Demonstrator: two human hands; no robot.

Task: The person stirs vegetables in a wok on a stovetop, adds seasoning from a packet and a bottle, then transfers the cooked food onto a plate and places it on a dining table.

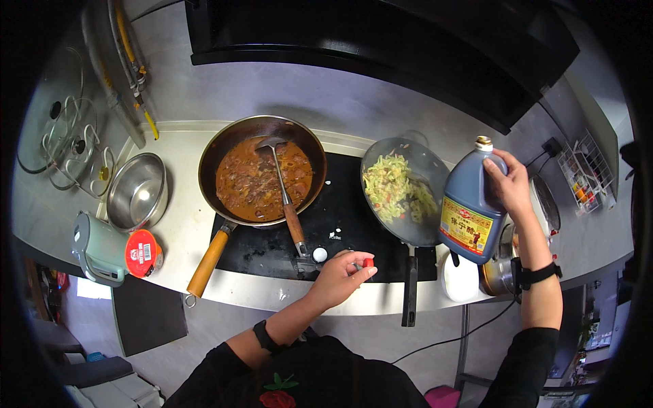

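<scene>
My right hand (510, 183) grips a large plastic jug of dark vinegar (467, 204) by its handle, upright, at the right edge of the frying pan (433, 158); the jug's mouth looks uncapped. Shredded pale green vegetable with red bits (388, 186) lies in that pan. My left hand (344, 278) holds a small red cap (368, 262) between thumb and fingers, over the hob's front edge. To the left, a deep wok (262, 122) holds a reddish-brown stew (245, 188), with a wooden-handled metal spatula (292, 219) resting in it.
A steel bowl (137, 191), a pale green pitcher (97, 250) and a red-lidded tub (144, 253) stand on the left. The wok's wooden handle (210, 262) and the frying pan's black handle (409, 293) overhang the counter's front. A white container (459, 278) and a metal pot (497, 273) stand at right.
</scene>
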